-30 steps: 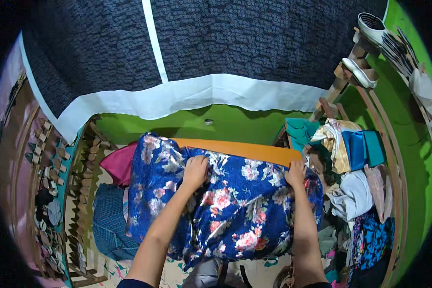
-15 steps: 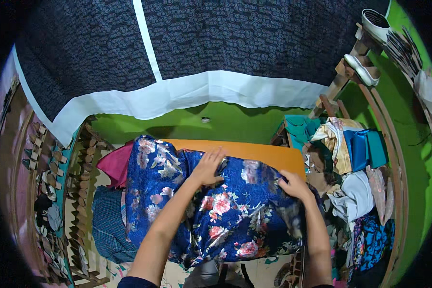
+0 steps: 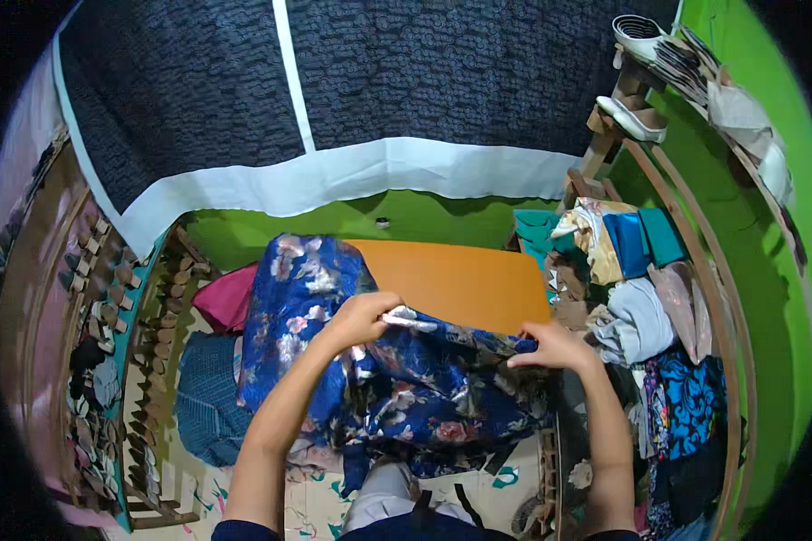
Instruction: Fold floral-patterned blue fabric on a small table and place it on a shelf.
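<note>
A shiny blue cloth with pink and white flowers (image 3: pixel 456 397) lies bunched over an orange tabletop (image 3: pixel 460 284) and hangs down its near side. My left hand (image 3: pixel 367 320) is closed on a gathered fold at the cloth's far edge; the pale underside shows at the fingers. At the right end of that same edge, my right hand (image 3: pixel 555 347) holds the cloth between thumb and fingers. Left of my left hand, more of the cloth stays draped over the table's left end.
Wooden racks of shoe forms (image 3: pixel 158 352) stand at the left. Beside the table lie a magenta cloth (image 3: pixel 226 299) and a dark teal cloth (image 3: pixel 209 392). Folded fabrics (image 3: pixel 636 320) pile up at the right under a wooden frame (image 3: pixel 704 270). A dark curtain (image 3: pixel 442 72) hangs behind.
Both hands have drawn the cloth's far edge toward me, baring more of the orange tabletop. My left hand has gone from lying flat to gripping the fold; the right hand has closed at the edge.
</note>
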Demonstrator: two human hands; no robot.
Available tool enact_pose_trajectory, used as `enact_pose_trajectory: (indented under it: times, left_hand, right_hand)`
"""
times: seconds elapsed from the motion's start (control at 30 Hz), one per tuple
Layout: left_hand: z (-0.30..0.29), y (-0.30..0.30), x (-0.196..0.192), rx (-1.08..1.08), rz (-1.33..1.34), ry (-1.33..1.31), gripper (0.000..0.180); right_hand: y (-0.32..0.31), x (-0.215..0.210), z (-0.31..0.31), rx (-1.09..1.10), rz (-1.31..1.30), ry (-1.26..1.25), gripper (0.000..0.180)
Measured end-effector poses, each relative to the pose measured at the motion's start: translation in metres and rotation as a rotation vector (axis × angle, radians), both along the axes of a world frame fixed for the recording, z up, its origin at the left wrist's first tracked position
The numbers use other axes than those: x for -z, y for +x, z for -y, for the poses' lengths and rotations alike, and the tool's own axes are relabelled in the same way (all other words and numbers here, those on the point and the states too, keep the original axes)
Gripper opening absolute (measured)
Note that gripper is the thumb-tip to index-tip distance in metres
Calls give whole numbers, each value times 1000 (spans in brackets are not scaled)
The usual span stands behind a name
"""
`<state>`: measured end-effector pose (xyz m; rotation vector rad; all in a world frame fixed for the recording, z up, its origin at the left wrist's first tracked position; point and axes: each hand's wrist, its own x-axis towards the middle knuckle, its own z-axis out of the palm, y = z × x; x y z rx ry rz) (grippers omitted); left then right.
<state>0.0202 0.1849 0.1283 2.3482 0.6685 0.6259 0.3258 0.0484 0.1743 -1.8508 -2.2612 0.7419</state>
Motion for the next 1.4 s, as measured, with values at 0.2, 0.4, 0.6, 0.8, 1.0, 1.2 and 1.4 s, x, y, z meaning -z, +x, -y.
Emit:
enact_pose_trajectory:
  times: [0.2,0.4,0.6,0.8,1.0,1.2,1.4]
  left_hand:
    - [118,-50,-59,-75,31,208,26]
    - [188,-98,-72,-244,25,333,20]
    - [223,-160,-60,-387,-218,373,24]
    - [241,-178,-23,-300,-596,348,62]
    - [242,-179,50,-110,-682,419,35]
    - [238,-179,91,-646,-421,555,9]
    - [213,-188,43,-719,-122,796,21]
  right_hand:
    - [3,93,73,-5,167,192,40]
    - [29,113,128,240,160,411,29]
    - [7,22,152,311,-77,632,39]
    - [-8,-18,164,336,-305,869,38]
    - [2,-17,178,510,-748,1017,26]
    - [10,-2,220,682,-535,1192,31]
    - [4,-11,271,848,-894,1216,29]
